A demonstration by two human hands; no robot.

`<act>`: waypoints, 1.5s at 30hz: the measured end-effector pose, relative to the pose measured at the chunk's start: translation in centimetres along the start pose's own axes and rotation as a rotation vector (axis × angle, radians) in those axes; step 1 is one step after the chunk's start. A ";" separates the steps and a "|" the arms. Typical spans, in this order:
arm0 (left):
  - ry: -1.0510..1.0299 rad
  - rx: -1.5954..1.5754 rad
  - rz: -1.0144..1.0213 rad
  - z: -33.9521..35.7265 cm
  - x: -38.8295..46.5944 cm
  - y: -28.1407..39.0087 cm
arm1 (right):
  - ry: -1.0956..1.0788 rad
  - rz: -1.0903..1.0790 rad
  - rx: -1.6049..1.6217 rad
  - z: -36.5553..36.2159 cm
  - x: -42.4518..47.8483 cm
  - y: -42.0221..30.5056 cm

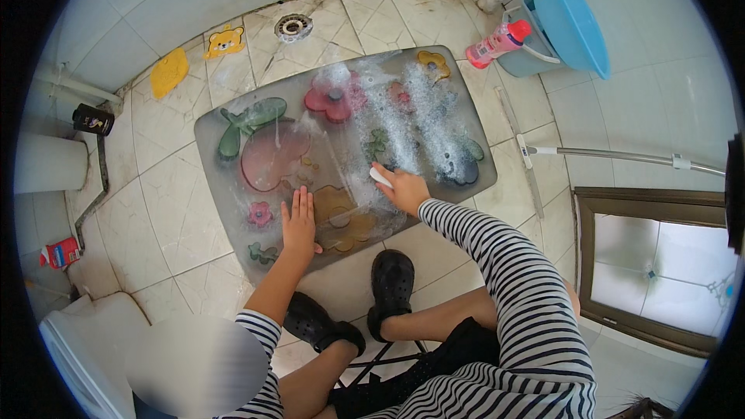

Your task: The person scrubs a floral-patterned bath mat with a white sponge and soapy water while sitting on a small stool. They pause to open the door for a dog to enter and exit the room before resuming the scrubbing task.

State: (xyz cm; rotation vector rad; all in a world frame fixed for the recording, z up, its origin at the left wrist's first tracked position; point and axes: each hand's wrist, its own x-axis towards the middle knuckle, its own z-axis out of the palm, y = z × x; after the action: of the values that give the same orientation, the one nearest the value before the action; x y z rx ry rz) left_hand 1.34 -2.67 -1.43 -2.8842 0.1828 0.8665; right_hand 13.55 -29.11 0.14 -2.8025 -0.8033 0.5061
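A grey floor mat (221,186) with flower and leaf patterns lies on the tiles, wet and streaked with white suds on its right half. My left hand (300,221) rests flat on the mat's lower left part, fingers apart and holding nothing. Gripped in my right hand (405,187) is a small white handle (380,177), pressed near the mat's middle beside the suds; the brush-like tool's underside is hidden. Both my forearms reach in from below.
A pink bottle with a red cap (495,46) stands by a bucket (527,58) holding a blue basin (573,23). A squeegee or mop (524,151) lies at right. A floor drain (293,27) and yellow bear-shaped piece (225,42) are beyond the mat. Black clogs (393,282) are below it.
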 end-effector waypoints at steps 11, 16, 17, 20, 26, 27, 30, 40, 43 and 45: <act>-0.008 0.027 -0.008 0.6 0.4 0.1 | -0.008 0.046 0.033 0.0 0.5 0.2; -0.011 0.028 -0.003 0.2 0.3 0.1 | 0.001 0.068 0.117 0.2 0.8 0.5; -0.020 0.031 -0.004 0.2 0.3 0.1 | 0.007 0.069 0.121 0.3 0.8 0.6; -0.041 0.041 -0.006 0.1 0.3 0.2 | 0.016 0.076 0.133 0.5 0.8 0.5; -0.035 0.046 -0.017 0.0 0.4 0.3 | -0.007 0.097 0.132 0.9 0.9 0.7; -0.028 0.045 -0.019 0.1 0.3 0.3 | -0.001 0.091 0.136 0.9 1.0 0.8; -0.015 0.034 -0.021 0.2 0.2 0.4 | 0.010 0.090 0.134 1.0 1.0 0.8; -0.040 0.017 -0.019 -0.2 0.4 0.3 | 0.008 0.092 0.106 0.7 1.0 0.6; -0.043 0.029 -0.025 -0.3 0.3 0.5 | 0.005 0.086 0.131 0.6 0.9 0.7; -0.038 0.029 -0.027 -0.4 0.3 0.7 | 0.024 0.073 0.120 0.5 0.8 0.7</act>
State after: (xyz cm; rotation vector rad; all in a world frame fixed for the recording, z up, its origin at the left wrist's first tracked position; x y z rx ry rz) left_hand 1.70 -3.41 -1.30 -2.8343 0.1517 0.9054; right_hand 14.31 -29.21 -0.74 -2.7301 -0.6456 0.5135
